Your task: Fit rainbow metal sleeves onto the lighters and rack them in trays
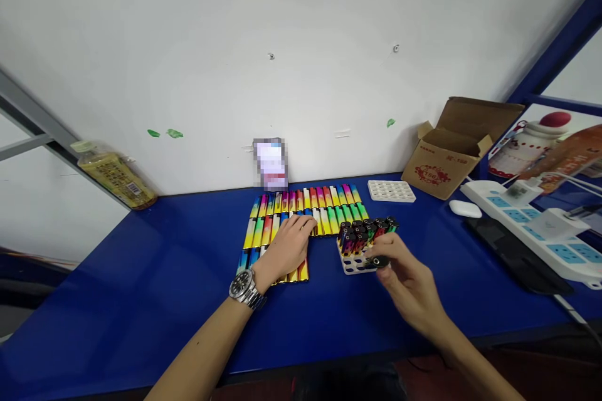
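Rows of colourful lighters (329,220) lie flat on the blue table, in yellow, green, red and blue. My left hand (292,241), with a watch (241,285) on its wrist, rests over the middle rows. Its fingers curl down at a lighter near the row's middle, and the fingertips are partly hidden. To the right, a white tray (348,266) with oval holes holds several upright lighters (360,241) with black tops. My right hand (407,272) pinches a black-topped lighter (379,261) over the tray's front right part.
A second white tray (391,191) lies behind, beside an open cardboard box (435,156). Further right are a white case (465,208), a power strip (531,225) and a dark phone-like slab (517,257). A phone (271,166) leans on the wall; a drink bottle (115,175) stands left.
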`<state>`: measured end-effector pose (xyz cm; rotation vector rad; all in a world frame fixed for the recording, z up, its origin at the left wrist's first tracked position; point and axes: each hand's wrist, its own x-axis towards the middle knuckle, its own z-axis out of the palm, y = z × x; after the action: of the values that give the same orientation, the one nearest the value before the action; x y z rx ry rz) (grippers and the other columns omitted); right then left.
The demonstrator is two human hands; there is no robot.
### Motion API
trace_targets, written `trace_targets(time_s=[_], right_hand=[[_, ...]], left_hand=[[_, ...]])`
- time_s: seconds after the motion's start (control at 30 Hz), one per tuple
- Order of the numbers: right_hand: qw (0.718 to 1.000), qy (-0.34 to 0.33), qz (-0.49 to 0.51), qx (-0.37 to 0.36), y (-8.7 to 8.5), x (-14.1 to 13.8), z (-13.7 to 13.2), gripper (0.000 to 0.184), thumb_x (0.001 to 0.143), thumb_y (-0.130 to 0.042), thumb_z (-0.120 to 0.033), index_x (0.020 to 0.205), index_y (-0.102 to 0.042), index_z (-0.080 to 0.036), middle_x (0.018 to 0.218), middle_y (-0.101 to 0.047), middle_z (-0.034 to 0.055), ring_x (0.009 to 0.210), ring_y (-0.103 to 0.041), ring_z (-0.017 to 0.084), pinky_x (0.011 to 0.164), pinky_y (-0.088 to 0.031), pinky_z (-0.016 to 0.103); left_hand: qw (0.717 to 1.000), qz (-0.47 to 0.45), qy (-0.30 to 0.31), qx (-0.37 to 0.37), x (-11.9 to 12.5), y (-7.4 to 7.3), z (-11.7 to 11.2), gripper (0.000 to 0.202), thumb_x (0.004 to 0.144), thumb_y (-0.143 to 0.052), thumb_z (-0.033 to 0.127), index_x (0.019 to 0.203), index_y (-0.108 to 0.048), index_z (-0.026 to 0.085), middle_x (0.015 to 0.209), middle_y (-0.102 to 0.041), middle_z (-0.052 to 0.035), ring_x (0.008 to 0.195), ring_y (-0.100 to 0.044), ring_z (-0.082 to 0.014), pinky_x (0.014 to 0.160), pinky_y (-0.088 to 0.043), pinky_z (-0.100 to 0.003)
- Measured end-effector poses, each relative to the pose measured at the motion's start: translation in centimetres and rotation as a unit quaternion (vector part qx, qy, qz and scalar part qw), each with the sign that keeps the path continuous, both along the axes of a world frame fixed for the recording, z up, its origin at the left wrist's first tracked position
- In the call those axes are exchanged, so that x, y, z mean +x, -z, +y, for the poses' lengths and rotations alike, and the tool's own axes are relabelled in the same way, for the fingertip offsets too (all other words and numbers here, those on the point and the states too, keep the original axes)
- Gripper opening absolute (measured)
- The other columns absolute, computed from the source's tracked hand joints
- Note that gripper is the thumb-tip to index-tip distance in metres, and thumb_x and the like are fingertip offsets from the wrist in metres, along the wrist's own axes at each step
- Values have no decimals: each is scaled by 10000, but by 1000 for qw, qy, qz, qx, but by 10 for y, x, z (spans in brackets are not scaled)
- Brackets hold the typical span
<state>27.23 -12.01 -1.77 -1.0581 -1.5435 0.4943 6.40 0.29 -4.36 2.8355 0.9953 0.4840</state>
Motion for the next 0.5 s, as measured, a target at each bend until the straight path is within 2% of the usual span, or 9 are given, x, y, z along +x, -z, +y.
trace_targets(time_s=[0.1, 0.2, 0.37, 0.43, 0.5], right_hand=[[997, 66, -37, -7, 1, 18, 6, 153, 873, -582, -331, 917, -673, -216, 825, -606, 52, 718, -583, 171, 568, -464, 260], [990, 116, -68, -32, 9, 27, 13, 166, 862, -588, -319, 928, -681, -198, 853, -646, 63, 657, -606, 164, 527, -468, 259], [985, 109, -133, -34, 24, 33, 18, 192, 876, -558, -325, 916, -690, -192, 890, -684, 86, 758, -660, 205, 601, -517, 284], [981, 102, -158, -42, 25, 34, 20, 208, 890, -534, -342, 920, -679, -195, 897, -691, 88, 776, -670, 211, 629, -529, 292], [975, 124, -175, -53, 23, 34, 21, 227, 885, -537, -385, 945, -643, -193, 833, -693, 75, 723, -671, 202, 609, -530, 290]], left_hand=[[1000, 6, -7, -7, 1, -2, -1, 357, 893, -319, 56, 1181, -497, 169, 1230, -552, -94, 1108, -472, -250, 905, -441, -425], [1000, 5, -9, -9, 1, -3, -1, 355, 896, -317, 56, 1179, -497, 172, 1231, -552, -90, 1107, -472, -246, 909, -439, -421], [1000, 2, -5, -6, 0, -2, 0, 361, 890, -314, 44, 1174, -497, 173, 1223, -555, -87, 1097, -475, -243, 918, -431, -420], [1000, 1, -4, -5, 0, -1, 0, 364, 889, -316, 47, 1175, -497, 181, 1223, -554, -85, 1098, -478, -244, 910, -434, -419], [1000, 2, -3, -6, 0, -1, 0, 371, 884, -321, 45, 1180, -496, 182, 1231, -551, -87, 1108, -474, -247, 906, -436, -423]])
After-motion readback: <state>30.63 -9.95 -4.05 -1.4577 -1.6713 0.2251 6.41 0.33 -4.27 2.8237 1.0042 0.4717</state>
